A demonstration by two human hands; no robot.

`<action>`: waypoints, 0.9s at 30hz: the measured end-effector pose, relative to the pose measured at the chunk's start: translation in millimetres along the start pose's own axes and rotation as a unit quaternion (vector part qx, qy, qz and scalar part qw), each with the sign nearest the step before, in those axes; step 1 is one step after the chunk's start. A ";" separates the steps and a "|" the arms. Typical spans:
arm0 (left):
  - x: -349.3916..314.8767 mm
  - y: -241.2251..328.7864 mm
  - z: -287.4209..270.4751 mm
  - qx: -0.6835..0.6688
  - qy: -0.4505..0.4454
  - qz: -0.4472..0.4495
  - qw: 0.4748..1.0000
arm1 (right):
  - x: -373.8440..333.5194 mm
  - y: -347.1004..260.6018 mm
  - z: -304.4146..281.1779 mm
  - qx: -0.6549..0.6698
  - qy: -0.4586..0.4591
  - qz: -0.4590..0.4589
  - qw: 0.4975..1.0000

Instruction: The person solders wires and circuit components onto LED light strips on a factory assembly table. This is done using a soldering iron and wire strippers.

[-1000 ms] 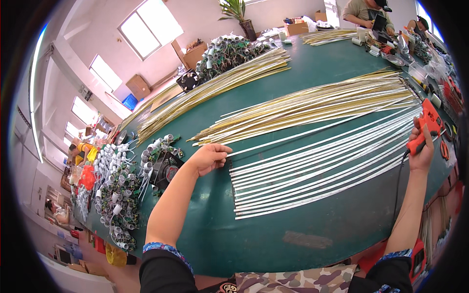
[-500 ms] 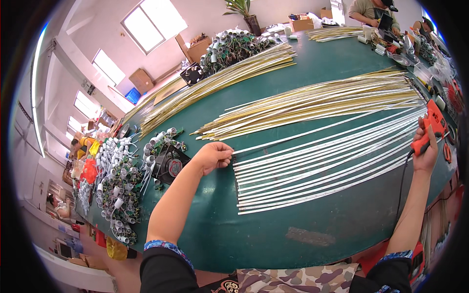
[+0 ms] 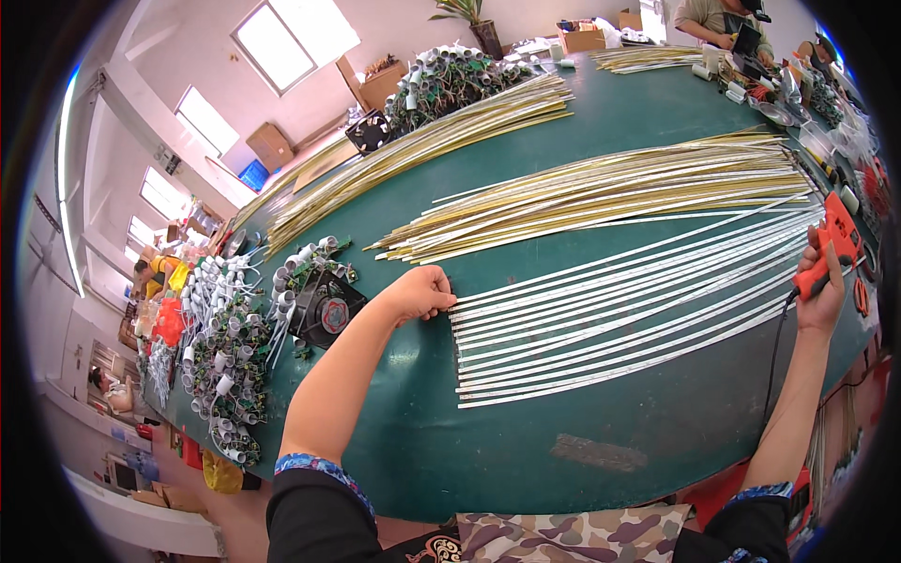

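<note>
On the green table, long thin white strips (image 3: 601, 321) lie side by side in a row, their left ends lined up along a dark edge. My left hand (image 3: 422, 293) is closed, thumb and fingers pinching the left end of the farthest white strip in the row. At the right ends of the strips, my right hand (image 3: 818, 291) is wrapped around a red pistol-shaped tool (image 3: 838, 242) with a black cord (image 3: 775, 361). The tool's tip, and whether the fingers touch the strips, I cannot make out.
Beyond the row lies a pile of white and yellowish strips (image 3: 601, 192); another bundle (image 3: 422, 155) is farther back. White-capped circuit parts (image 3: 225, 361) and a black fan (image 3: 328, 310) stand left. Orange-handled scissors (image 3: 861, 296) lie far right. A co-worker (image 3: 723, 23) is across the table.
My left hand has moved slightly nearer and right, bringing the pinched strip down beside the others in the row. The right hand with the red tool has barely moved.
</note>
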State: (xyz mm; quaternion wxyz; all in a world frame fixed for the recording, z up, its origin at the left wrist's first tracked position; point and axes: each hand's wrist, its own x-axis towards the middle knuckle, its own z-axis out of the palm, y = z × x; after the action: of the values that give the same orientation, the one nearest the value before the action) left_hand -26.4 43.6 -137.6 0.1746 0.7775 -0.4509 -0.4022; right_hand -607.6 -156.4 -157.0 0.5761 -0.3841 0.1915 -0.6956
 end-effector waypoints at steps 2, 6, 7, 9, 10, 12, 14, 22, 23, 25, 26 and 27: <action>0.6 12.0 -2.1 0.047 -0.008 -0.013 0.999 | 0.1 -0.5 -1.7 -0.006 -0.002 -0.002 1.000; 7.0 14.6 -7.1 0.118 -0.020 -0.033 0.992 | 0.2 -0.6 -3.3 -0.008 0.003 -0.004 1.000; 13.0 3.3 -12.2 0.119 -0.018 -0.033 0.992 | 0.8 0.2 -2.1 -0.005 0.002 -0.001 1.000; 26.4 -24.6 -23.6 0.108 0.149 0.071 0.980 | 1.5 0.6 -0.7 -0.001 -0.010 0.001 1.000; 16.8 -10.4 -20.4 0.173 0.198 0.060 0.963 | 1.6 0.0 -2.2 -0.001 -0.020 0.004 1.000; 32.2 -24.4 -22.5 0.222 0.217 0.112 0.944 | 0.5 -0.9 -4.6 -0.008 -0.012 0.002 1.000; 36.0 -27.8 -26.5 0.271 0.238 0.161 0.919 | -1.1 -0.6 -1.5 -0.012 -0.003 -0.001 1.000; 39.7 -38.7 -31.5 0.281 0.222 0.156 0.920 | 0.2 -1.1 -1.2 0.003 -0.003 0.008 1.000; 38.6 -39.6 -28.9 0.282 0.223 0.156 0.920 | 0.0 -1.4 -0.9 0.005 0.003 0.011 1.000; 36.1 -40.2 -22.0 0.383 0.266 0.189 0.864 | -0.2 -1.4 -1.1 0.009 -0.001 0.010 1.000; 33.8 -41.7 -20.8 0.384 0.267 0.189 0.863 | -0.3 -1.4 -1.2 0.013 -0.005 0.009 1.000; 31.5 -43.7 -20.0 0.400 0.278 0.223 0.844 | -0.4 -1.5 -0.7 0.014 -0.005 0.009 1.000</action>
State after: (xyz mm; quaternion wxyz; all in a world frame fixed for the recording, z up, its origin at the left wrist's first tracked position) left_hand 22.2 38.6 -167.8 0.0511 0.7374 -0.6667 0.0961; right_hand -609.1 -155.7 -156.5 0.5883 -0.3775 0.1822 -0.6916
